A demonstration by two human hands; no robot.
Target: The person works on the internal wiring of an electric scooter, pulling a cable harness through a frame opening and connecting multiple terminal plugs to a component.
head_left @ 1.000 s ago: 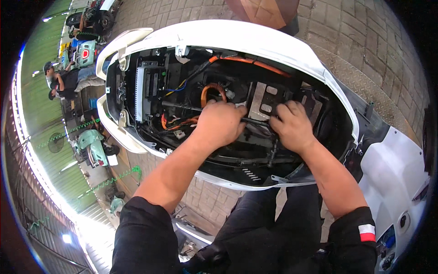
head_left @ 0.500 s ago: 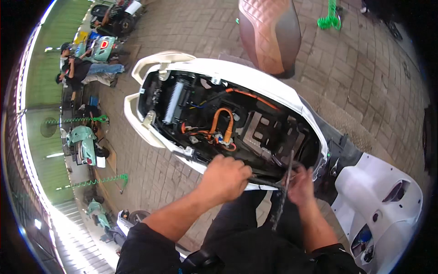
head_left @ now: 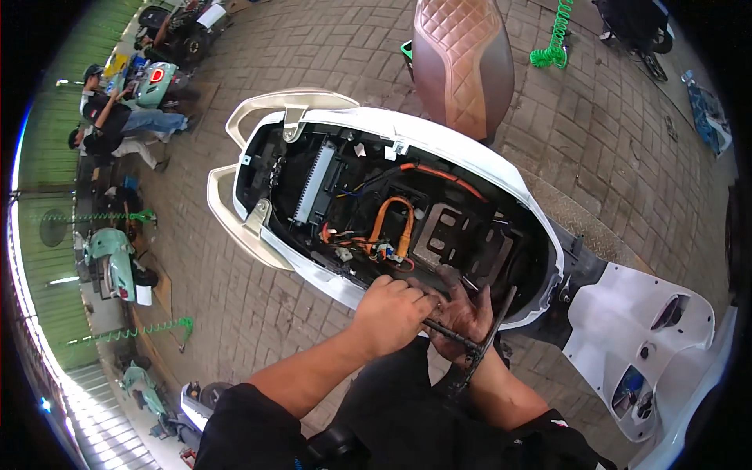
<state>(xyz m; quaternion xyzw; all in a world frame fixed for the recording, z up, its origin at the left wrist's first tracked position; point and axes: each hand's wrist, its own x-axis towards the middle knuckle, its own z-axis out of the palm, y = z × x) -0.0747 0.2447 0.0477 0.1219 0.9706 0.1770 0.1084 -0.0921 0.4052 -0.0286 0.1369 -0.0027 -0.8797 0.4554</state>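
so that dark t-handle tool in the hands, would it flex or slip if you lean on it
The T-handle tool looks like thin dark metal rod, so probably stiff, not floppy. The right hand looks grimy, so the bare shaft could be slippery. The left hand also grips it, which should steady it. Likely light for its length.

Head view, single: fisheye worn on the person's head, facing steeply down and forward, close over both hands (head_left: pixel 427 309) at the near rim of an open white scooter (head_left: pixel 392 211). Brick paving (head_left: pixel 627 157) bends toward the rim. No second view.
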